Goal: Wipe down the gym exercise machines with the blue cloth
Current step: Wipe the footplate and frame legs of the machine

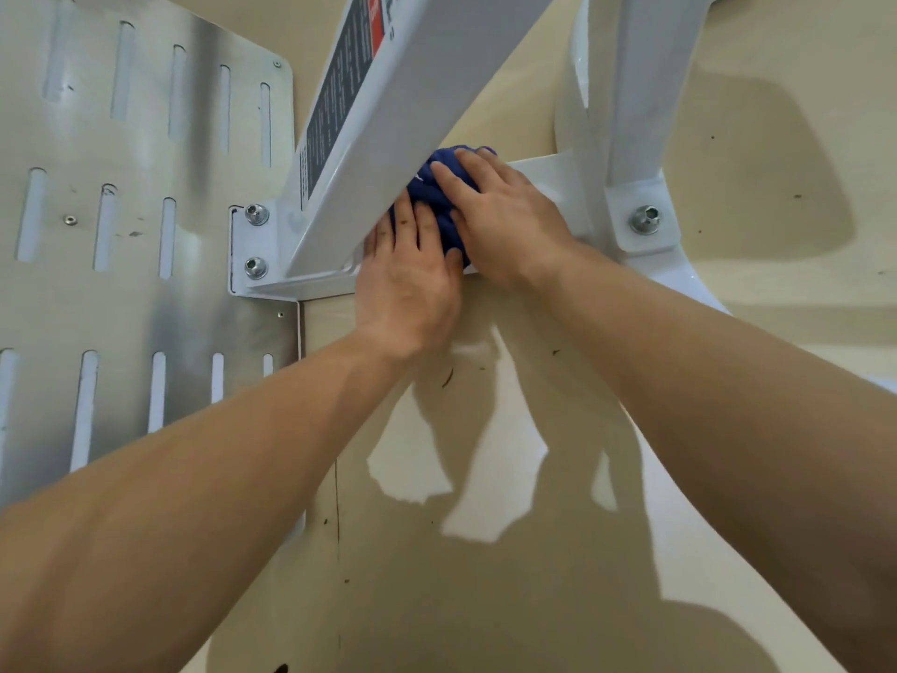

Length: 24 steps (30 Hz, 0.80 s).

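**One cloth, two hands, three bolts**

One bunched blue cloth (444, 206) is pressed onto the white base bar (539, 172), tucked right under the slanted white beam (388, 138). It's covered by two hands: the left hand (407, 289) on its near side, the right hand (505, 221) over its top. Neither grip is closed round it; the fingers are laid fairly straight and pressed down. Three bolts (256, 214) are counted, plus one slotted metal plate (145, 187) left of the bar.

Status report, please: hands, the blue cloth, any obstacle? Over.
Left hand, right hand: both press down on bunched dark-blue cloth. Cloth sits on white metal base bar, beside slanted white metal beam. Beam hides cloth's left edge.
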Each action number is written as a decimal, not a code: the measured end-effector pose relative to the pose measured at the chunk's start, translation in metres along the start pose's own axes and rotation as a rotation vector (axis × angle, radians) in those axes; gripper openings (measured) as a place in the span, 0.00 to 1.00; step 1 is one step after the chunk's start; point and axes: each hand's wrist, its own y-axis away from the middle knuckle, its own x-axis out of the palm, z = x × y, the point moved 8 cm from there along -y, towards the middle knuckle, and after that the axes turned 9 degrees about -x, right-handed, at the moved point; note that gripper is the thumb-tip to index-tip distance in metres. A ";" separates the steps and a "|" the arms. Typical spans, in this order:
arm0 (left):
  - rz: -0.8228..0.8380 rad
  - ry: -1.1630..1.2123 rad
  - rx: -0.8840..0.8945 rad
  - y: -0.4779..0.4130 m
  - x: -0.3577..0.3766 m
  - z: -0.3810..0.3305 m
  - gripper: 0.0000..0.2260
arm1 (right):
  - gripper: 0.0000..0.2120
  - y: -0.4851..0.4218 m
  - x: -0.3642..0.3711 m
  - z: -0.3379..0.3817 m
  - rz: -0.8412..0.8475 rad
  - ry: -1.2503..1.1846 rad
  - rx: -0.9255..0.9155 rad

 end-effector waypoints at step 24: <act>-0.027 0.011 0.309 -0.013 0.006 -0.021 0.23 | 0.26 0.050 0.003 -0.010 0.001 0.113 0.314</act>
